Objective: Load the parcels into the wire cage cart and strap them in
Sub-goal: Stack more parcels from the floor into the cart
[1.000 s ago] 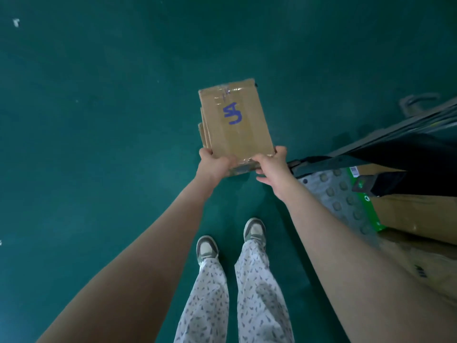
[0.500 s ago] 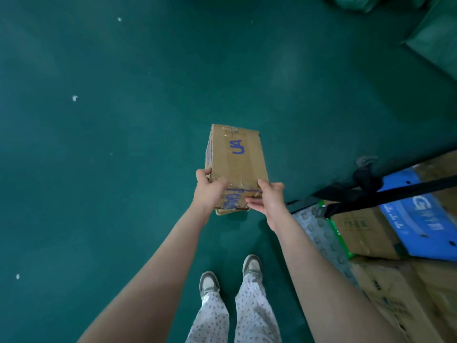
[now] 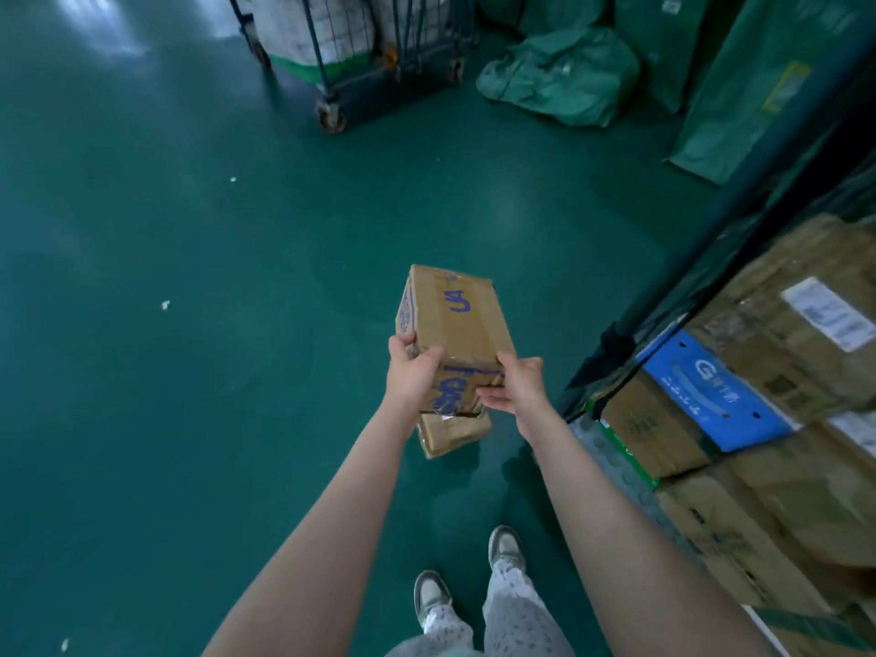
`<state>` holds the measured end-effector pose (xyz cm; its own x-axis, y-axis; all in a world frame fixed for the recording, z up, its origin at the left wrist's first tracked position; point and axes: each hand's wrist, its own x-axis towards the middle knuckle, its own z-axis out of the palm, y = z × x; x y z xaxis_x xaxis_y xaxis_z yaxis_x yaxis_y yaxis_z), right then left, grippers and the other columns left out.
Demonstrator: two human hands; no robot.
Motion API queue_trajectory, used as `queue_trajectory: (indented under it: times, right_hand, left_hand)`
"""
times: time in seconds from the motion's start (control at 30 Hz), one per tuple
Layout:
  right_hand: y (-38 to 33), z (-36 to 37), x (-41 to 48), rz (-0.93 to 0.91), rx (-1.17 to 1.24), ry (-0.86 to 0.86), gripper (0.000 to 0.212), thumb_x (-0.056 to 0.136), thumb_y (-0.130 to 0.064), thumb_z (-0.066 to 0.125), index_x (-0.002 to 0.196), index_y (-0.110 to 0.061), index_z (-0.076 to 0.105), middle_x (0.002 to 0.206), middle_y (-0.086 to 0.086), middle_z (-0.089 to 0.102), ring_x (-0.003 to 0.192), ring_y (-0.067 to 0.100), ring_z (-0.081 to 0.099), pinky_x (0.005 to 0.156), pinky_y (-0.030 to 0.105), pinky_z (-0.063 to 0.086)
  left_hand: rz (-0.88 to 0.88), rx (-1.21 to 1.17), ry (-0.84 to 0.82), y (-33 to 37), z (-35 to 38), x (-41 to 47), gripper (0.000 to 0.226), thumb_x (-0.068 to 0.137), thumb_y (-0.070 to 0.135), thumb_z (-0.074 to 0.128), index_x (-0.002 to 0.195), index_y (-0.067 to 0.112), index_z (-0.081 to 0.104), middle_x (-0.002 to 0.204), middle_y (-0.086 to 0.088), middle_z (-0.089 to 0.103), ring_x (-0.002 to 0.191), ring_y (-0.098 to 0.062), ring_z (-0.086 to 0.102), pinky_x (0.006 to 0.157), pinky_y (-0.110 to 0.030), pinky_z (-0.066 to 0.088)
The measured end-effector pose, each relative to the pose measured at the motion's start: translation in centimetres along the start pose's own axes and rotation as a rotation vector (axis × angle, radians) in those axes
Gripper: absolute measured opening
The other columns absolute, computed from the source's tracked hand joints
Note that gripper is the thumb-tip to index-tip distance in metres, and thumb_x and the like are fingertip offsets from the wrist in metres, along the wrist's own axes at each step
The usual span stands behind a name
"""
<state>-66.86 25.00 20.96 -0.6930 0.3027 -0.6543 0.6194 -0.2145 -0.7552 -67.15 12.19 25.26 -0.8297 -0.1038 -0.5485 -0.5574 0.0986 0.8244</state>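
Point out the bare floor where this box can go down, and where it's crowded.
Bare floor spreads wide to the left of the box, from the shoes up to the wheeled cart. A smaller bare patch lies ahead of the box, bordered by the cart, the green sacks and the cartons. The right side is crowded with tightly stacked cartons.

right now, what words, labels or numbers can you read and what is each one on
"UA": blue marker, top of the cardboard box held in the left hand and right hand.
Blue print on its near end and left side: blurred or covered, unreadable.
"G": white logo on the blue box; text beside it too blurred.
Too small to read: the white label on the brown carton.
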Motion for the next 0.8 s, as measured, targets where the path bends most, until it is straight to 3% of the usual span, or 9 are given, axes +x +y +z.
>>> queue_trajectory:
  times: [0.1,0.2,0.3,0.4,0.47,0.53,0.6,0.7,0.8]
  right_hand:
    - [0.0,-0.7,-1.5,-0.043,0.002,0.048,0.033,0.098,-0.025,0.044,0.121,-0.001,0.04,0.1,0.017,0.06,0.054,0.019,0.061,0.048,0.026,0.054]
    - [0.5,-1.8,-3.0,-0.031,-0.01,0.093,0.032,0.098,-0.024,0.043,0.121,-0.002,0.04,0.106,0.019,0.061,0.054,0.019,0.06,0.05,0.028,0.054]
    - [1.6,-3.3,-4.1,-0.004,-0.024,0.139,0.031,0.099,-0.024,0.041,0.121,-0.004,0.035,0.102,0.016,0.057,0.058,0.021,0.058,0.055,0.032,0.053]
    - [2.8,-5.7,-4.9,0.017,-0.079,0.184,0.045,0.098,-0.03,0.042,0.133,-0.004,0.03,0.105,0.012,0.057,0.054,0.018,0.059,0.042,0.025,0.05]
    - [3.2,-7.7,-5.3,0.022,-0.084,0.206,0.052,0.097,-0.035,0.043,0.136,-0.002,0.031,0.105,0.014,0.061,0.048,0.016,0.059,0.036,0.021,0.044]
    - [3.2,-9.1,-5.5,0.023,-0.072,0.223,0.05,0.097,-0.036,0.043,0.131,-0.001,0.035,0.103,0.017,0.063,0.049,0.018,0.059,0.038,0.021,0.043]
    - [3.3,-11.2,-6.6,0.0,-0.046,0.251,0.047,0.097,-0.034,0.044,0.128,0.0,0.036,0.103,0.02,0.062,0.05,0.02,0.059,0.04,0.023,0.045]
    - [4.1,-14.2,-8.6,-0.042,-0.049,0.271,0.047,0.096,-0.037,0.047,0.122,0.0,0.036,0.102,0.019,0.062,0.05,0.02,0.058,0.045,0.026,0.048]
    - [5.5,-16.6,-10.4,-0.011,-0.069,0.264,0.049,0.098,-0.034,0.043,0.132,-0.002,0.03,0.104,0.016,0.06,0.052,0.02,0.058,0.046,0.027,0.049]
  left_hand:
    - [0.033,-0.001,-0.032,0.2,0.1,-1.3,0.046,0.088,0.018,0.054,0.128,0.02,0.032,0.118,-0.006,0.055,0.105,-0.024,0.058,0.078,-0.033,0.047]
    - [0.06,0.009,-0.03,-0.1,0.7,-2.8,0.044,0.089,0.018,0.053,0.128,0.017,0.032,0.114,-0.006,0.054,0.092,-0.019,0.056,0.067,-0.028,0.044]
    - [0.036,0.079,-0.006,-1.3,1.8,-4.4,0.041,0.087,0.022,0.055,0.123,0.018,0.034,0.116,-0.008,0.054,0.1,-0.026,0.056,0.089,-0.037,0.047]
    - [-0.009,0.092,-0.042,-2.2,3.4,-5.9,0.042,0.086,0.021,0.057,0.121,0.014,0.035,0.116,-0.012,0.055,0.105,-0.03,0.056,0.097,-0.043,0.045]
    - [-0.01,0.087,-0.091,-2.5,4.8,-7.0,0.044,0.089,0.017,0.055,0.127,0.009,0.034,0.109,-0.009,0.053,0.1,-0.027,0.054,0.088,-0.035,0.046]
    - [0.011,0.076,-0.107,-2.5,6.0,-8.1,0.042,0.092,0.014,0.053,0.128,0.007,0.034,0.099,-0.004,0.049,0.089,-0.021,0.05,0.069,-0.031,0.042]
    - [0.031,0.08,-0.131,-2.6,7.6,-9.5,0.038,0.092,0.013,0.052,0.124,0.009,0.034,0.102,-0.007,0.05,0.084,-0.018,0.048,0.06,-0.028,0.04]
    - [0.034,0.083,-0.148,-3.8,9.3,-11.8,0.037,0.088,0.017,0.056,0.116,0.013,0.033,0.114,-0.011,0.056,0.091,-0.024,0.054,0.081,-0.036,0.047]
    - [0.023,0.087,-0.156,-5.4,10.5,-14.6,0.037,0.087,0.019,0.057,0.113,0.014,0.032,0.107,-0.009,0.054,0.096,-0.027,0.055,0.088,-0.038,0.046]
